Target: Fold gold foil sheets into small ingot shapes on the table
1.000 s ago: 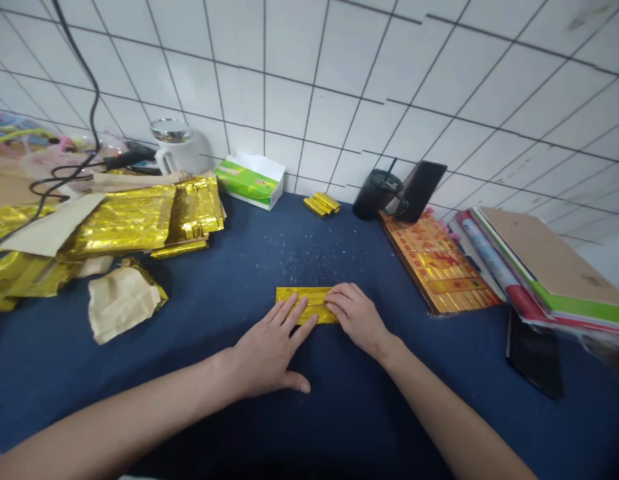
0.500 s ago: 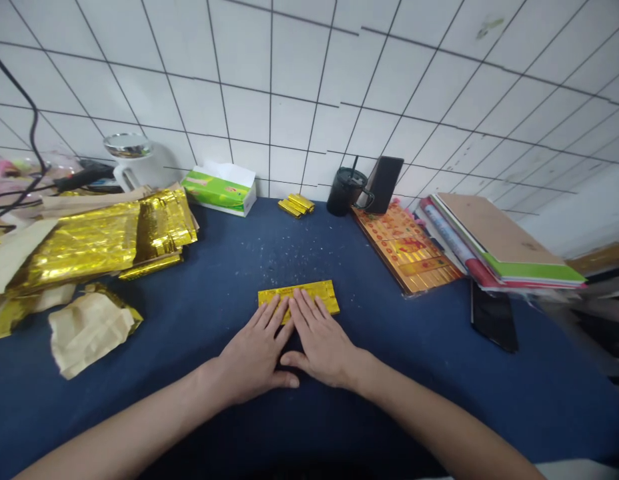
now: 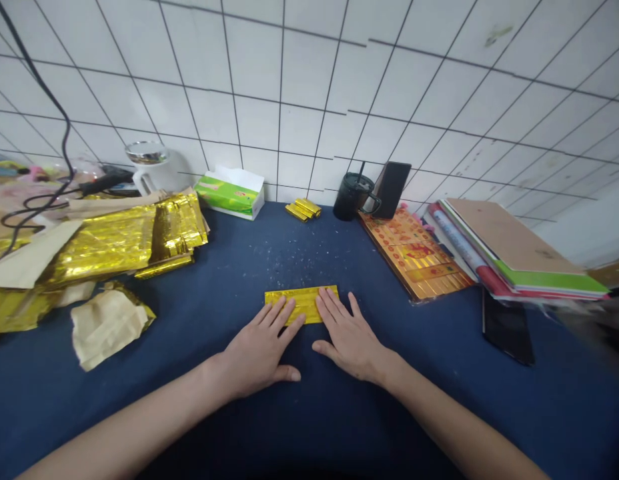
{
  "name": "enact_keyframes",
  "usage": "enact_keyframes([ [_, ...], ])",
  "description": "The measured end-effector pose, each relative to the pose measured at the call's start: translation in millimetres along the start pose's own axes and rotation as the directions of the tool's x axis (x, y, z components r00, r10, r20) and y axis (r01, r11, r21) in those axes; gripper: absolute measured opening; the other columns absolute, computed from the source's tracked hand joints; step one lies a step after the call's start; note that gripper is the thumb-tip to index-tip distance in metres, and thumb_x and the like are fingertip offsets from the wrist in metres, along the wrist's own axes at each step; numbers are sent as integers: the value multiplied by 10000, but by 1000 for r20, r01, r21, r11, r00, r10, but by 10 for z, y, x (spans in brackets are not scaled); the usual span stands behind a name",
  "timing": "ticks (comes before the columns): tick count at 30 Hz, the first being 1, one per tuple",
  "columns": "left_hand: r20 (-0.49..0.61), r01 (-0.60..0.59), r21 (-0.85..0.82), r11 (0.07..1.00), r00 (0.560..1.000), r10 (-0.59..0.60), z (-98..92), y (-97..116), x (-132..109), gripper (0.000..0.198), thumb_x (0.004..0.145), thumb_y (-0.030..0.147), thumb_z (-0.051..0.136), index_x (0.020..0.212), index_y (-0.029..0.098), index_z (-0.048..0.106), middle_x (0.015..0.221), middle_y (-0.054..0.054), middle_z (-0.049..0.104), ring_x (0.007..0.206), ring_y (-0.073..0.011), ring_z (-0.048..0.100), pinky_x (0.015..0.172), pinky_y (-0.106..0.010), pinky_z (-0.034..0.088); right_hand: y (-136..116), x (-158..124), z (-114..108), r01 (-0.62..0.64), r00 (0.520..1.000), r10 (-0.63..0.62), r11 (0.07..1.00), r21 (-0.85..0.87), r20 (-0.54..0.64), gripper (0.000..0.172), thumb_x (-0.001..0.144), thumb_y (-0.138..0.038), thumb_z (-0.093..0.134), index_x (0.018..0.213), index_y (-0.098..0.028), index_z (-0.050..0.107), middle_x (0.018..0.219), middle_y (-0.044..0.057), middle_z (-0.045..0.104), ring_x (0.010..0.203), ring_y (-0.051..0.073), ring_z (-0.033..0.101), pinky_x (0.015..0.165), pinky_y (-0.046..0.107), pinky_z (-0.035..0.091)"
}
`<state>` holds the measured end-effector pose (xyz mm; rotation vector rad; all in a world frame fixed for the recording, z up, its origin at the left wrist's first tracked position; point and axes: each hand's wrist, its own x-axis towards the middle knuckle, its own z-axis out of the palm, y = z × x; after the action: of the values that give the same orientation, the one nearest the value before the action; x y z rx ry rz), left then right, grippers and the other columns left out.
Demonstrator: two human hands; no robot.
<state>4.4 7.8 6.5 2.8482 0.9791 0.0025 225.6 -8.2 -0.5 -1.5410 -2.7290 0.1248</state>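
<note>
A strip of folded gold foil paper (image 3: pixel 305 307) lies flat on the blue tabletop (image 3: pixel 309 427) in front of me. My left hand (image 3: pixel 259 350) rests with its fingertips on the strip's left part, fingers stretched out and thumb apart. On the strip's right end lie the fingers of my right hand (image 3: pixel 350 340), palm down, little finger spread away past the edge. Neither hand grips the paper. Beyond it, by the wall, sits a small group of folded gold pieces (image 3: pixel 303 209). Tiny pale flecks are scattered between them and the strip.
At left are a pile of gold foil sheets (image 3: pixel 104 243), a crumpled beige paper (image 3: pixel 109 327), a white mug (image 3: pixel 157 170) and a green tissue pack (image 3: pixel 230 193). At right stand a black cup (image 3: pixel 352 197), an orange printed packet (image 3: pixel 414 253), stacked notebooks (image 3: pixel 514 233) and a black phone (image 3: pixel 507 330).
My right hand has slid right along the gold strip, away from my left hand, and its fingers have spread. My left hand stays on the strip's left part. The camera view has shifted slightly.
</note>
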Motion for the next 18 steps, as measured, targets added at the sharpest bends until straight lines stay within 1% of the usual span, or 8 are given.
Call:
enact_keyframes([
  [3,22,4,-12,1000,1000,-3,-57,-154,-17,753,751,593,493,1364,218,270,1426,-137,243,1318,-291,181,1041,-477,193,-108,62,-3,-36,999,36,999,3,-14,777,836,-610,261,1385,-66,181,1437,190,185,1333,298,88,1025,585,125],
  [7,113,6,-40,999,994,-2,-188,-385,-43,635,807,449,512,1362,335,225,1440,-68,220,1320,-288,172,1019,-529,183,-233,118,-4,-47,999,48,999,16,-14,840,810,-659,237,1362,-26,243,1429,221,175,1328,325,76,1033,569,120],
  [10,162,8,-44,999,987,-1,-256,-428,-67,636,813,430,511,1365,340,208,1447,-73,183,1324,-294,145,1012,-548,174,-255,118,1,-28,1000,28,999,23,-3,834,815,-657,218,1362,-28,243,1433,220,160,1328,326,73,1031,567,132],
  [13,155,59,-18,998,986,-55,-275,-294,-72,709,785,532,490,1377,249,222,1440,-122,185,1323,-315,136,1014,-563,149,-248,118,6,-35,999,35,999,20,-6,831,817,-653,223,1361,-25,245,1432,225,155,1327,327,83,1027,572,137],
  [15,102,135,4,991,986,-135,-274,-120,-32,841,741,639,454,1371,122,246,1421,-183,211,1320,-336,128,1027,-561,113,-245,122,16,-41,999,41,999,15,-8,823,816,-645,251,1360,-29,248,1431,226,163,1324,331,102,1024,574,148],
  [16,71,148,2,989,986,-147,-271,-20,8,894,731,670,430,1367,70,239,1421,-201,197,1324,-329,111,1042,-534,107,-244,123,26,-42,999,42,999,11,-10,814,816,-637,272,1363,-35,244,1431,223,169,1322,335,111,1020,577,157],
  [17,43,129,-14,992,991,-128,-265,79,62,939,721,695,407,1367,41,217,1427,-206,170,1330,-316,90,1056,-497,115,-243,122,38,-36,999,36,999,5,-13,794,820,-620,296,1369,-49,237,1431,217,180,1320,341,120,1015,585,163],
  [18,10,87,-41,995,996,-86,-255,170,128,973,713,719,380,1373,32,187,1437,-199,136,1334,-304,66,1066,-462,125,-242,119,54,-24,1000,24,1000,-3,-14,762,826,-593,323,1375,-73,230,1429,208,198,1316,348,132,1006,600,164],
])
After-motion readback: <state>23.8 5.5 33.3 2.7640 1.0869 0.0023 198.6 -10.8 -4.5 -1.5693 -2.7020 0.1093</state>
